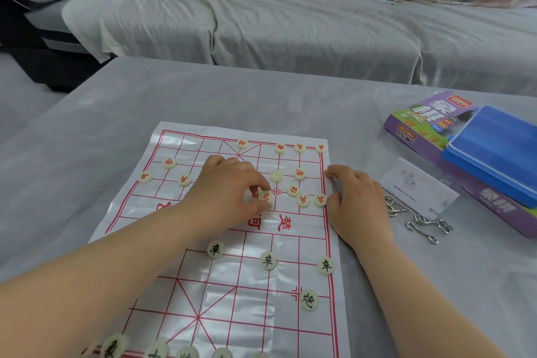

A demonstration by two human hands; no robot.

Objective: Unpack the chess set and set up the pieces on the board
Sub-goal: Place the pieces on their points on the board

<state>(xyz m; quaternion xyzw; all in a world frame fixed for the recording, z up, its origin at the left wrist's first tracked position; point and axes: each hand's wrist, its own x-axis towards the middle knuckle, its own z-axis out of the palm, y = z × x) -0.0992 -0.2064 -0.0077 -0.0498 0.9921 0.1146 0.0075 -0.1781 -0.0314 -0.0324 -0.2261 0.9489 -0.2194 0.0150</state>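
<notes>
While the desk (87, 131) lies under a grey cloth with open room along its left side, the chess board (247, 293), a glossy sheet with a red grid, lies at the middle with its long axis running near to far, its far end leaning slightly right. Red-lettered pieces (169, 163) are scattered over the far half. Black-lettered pieces (215, 249) marked 卒 sit in a loose row on the near half, with one marked 炮 (309, 299) nearer and to the right. More black ones crowd the near edge, cut off by the frame.

The left hand (229, 183) reaches over the board's middle, its thumb and forefinger pinching a red-lettered piece (265, 196) just beyond the river, where 楚 and 河 can be read. The right hand (357, 200) rests at the board's right edge, its fingers (334, 174) loosely curled with their tips on the border, holding nothing that can be seen.

Right of it lie a white leaflet (418, 186) and metal wire loops (421, 224). Farther right sits a purple box (412, 122) printed "XIANG" and "XCRAI", with a blue case (494, 151) on top, near the desk's right edge.
</notes>
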